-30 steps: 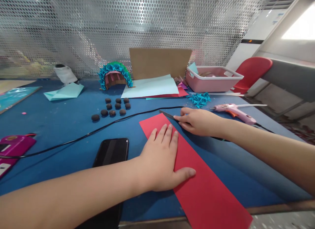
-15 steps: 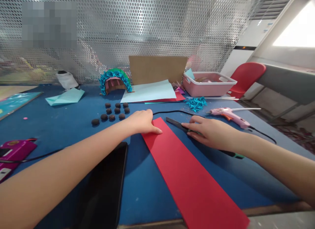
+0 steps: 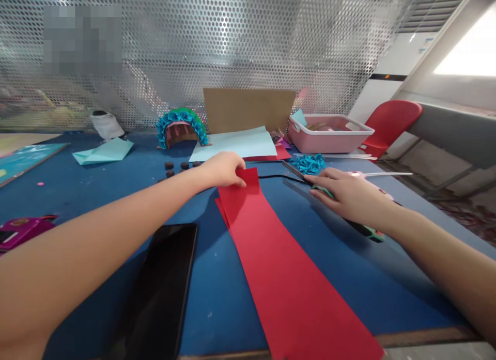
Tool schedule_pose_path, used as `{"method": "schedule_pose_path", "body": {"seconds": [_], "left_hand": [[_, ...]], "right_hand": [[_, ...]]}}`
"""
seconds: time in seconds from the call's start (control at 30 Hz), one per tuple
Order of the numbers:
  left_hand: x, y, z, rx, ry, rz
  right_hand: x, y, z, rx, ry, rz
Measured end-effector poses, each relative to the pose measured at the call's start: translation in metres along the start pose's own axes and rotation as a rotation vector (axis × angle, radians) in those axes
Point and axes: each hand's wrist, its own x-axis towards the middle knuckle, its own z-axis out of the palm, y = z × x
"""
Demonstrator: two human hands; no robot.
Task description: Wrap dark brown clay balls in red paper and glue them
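A long red paper strip (image 3: 287,277) lies on the blue table (image 3: 96,215), running from the middle to the near edge. My left hand (image 3: 222,170) pinches the strip's far end and holds it lifted off the table. My right hand (image 3: 346,194) rests over a pair of scissors (image 3: 300,180) just right of the strip, fingers curled onto them; the blades point to the far left and look slightly apart. A green part of the handle (image 3: 368,231) shows under my wrist.
A black phone (image 3: 163,287) lies near my left forearm. Dark round balls (image 3: 178,166), a black cord (image 3: 275,175), a pink glue gun (image 3: 372,182), teal paper scraps (image 3: 310,162), a pink basket (image 3: 329,132), cardboard (image 3: 248,109) and paper sheets (image 3: 236,143) lie farther back. Mesh wall behind.
My left hand went from lying flat on the strip to its far end, and has lifted that end. My right hand has moved farther away along the scissors.
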Motion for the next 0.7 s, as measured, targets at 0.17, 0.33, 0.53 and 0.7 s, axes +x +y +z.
{"method": "schedule_pose_path", "body": {"seconds": [0.17,0.33,0.53,0.7], "left_hand": [[0.023,-0.012,-0.024,-0.051,0.026,0.061],[0.036,-0.016,-0.033,-0.19,-0.028,0.147],[0.031,0.008,-0.015,-0.427,-0.069,0.28],[0.018,0.023,-0.005,-0.562,-0.053,0.297]], "right_hand": [[-0.001,-0.001,0.009,0.021,-0.008,0.017],[-0.005,0.003,0.014,0.046,-0.032,0.041],[0.001,-0.017,0.005,0.294,0.087,0.148],[0.003,-0.043,0.004,1.252,-0.058,0.278]]}}
